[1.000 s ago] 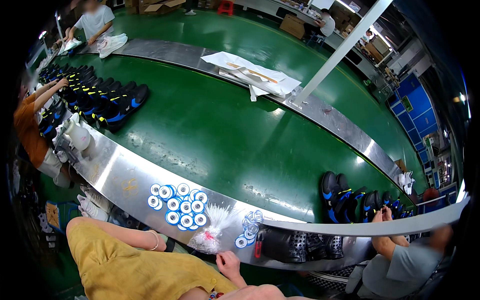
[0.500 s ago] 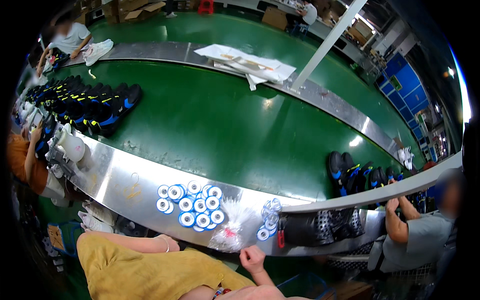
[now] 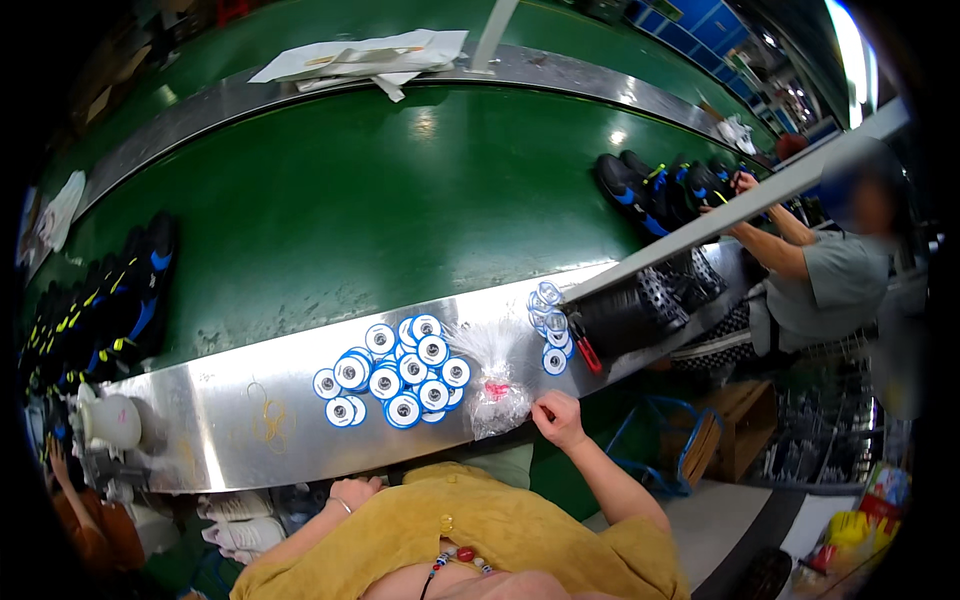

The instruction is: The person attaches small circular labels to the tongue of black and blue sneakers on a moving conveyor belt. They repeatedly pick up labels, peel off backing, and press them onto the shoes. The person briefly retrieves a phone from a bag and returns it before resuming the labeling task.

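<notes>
My right hand (image 3: 558, 418) is closed into a loose fist at the near edge of the metal bench (image 3: 250, 440). A clear plastic bag (image 3: 497, 405) with a pink-red patch sits just left of it; anything inside the fist is hidden. My left hand (image 3: 357, 490) rests low by the bench edge, with its fingers mostly out of sight. Left of the bag lies a cluster of round white discs with blue rims (image 3: 412, 370), several stacked or overlapping. To the bag's right is a smaller group of blue-rimmed clear discs (image 3: 553, 330).
A red-handled tool (image 3: 586, 352) lies beside black wrapped material (image 3: 630, 312). A co-worker (image 3: 825, 275) at the right handles black-and-blue shoes (image 3: 630, 190). More shoes (image 3: 150, 285) stand at the left, near a white rounded container (image 3: 110, 420). White sheets (image 3: 360, 58) lie on the far bench.
The whole view has turned and shifted, bringing the bench's right side and the co-worker closer to the middle. My right fist stays beside the plastic bag; my left hand remains by the bench edge.
</notes>
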`<state>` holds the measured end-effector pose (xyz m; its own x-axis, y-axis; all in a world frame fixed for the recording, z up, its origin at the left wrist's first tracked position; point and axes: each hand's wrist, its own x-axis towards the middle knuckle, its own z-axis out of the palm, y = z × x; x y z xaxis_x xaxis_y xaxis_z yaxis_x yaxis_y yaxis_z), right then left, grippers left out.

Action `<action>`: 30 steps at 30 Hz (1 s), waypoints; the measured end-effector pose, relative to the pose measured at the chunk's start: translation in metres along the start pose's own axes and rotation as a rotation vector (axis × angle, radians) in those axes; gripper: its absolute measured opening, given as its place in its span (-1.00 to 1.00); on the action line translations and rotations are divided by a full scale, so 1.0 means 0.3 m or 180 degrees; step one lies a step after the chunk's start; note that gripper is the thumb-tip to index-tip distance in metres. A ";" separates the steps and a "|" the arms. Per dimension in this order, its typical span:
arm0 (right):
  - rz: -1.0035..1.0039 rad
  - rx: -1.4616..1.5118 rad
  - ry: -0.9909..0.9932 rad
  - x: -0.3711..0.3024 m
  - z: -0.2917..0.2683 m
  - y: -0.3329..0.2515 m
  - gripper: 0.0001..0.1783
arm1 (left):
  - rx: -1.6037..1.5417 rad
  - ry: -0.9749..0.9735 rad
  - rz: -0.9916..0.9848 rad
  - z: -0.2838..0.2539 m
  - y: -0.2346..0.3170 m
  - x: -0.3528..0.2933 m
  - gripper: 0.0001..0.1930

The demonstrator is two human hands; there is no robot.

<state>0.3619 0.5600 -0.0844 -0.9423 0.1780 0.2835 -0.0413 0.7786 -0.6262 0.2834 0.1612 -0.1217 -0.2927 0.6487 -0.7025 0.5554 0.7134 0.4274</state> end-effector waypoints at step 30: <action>0.0965 0.0366 -0.0147 -0.029 0.007 0.020 -0.81 | -0.0732 0.0925 0.0151 0.237 -0.178 0.065 -0.72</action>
<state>0.3692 0.5618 -0.0922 -0.9314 0.3618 0.0400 0.2086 0.6208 -0.7557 0.3034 0.1170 -0.1987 -0.4979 0.7071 -0.5021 0.3939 0.7002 0.5954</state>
